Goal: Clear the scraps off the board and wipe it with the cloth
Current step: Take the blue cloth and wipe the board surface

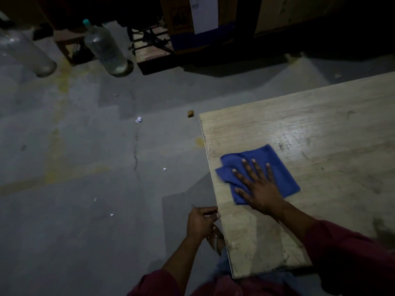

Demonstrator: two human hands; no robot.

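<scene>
A pale wood-grain board (320, 129) fills the right half of the view. A folded blue cloth (275, 161) lies on it near its left edge. My right hand (259, 186) presses flat on the cloth with its fingers spread. My left hand (201, 224) grips the board's left edge lower down. Small white paper scraps (139, 119) lie scattered on the grey floor to the left of the board. I see no scraps on the board's surface, only dark smudges.
A small brown lump (190, 113) sits on the floor by the board's far left corner. Two clear plastic bottles (104, 48) stand at the back left. A cardboard box (201, 20) and a wooden stool (68, 41) stand behind in the dark.
</scene>
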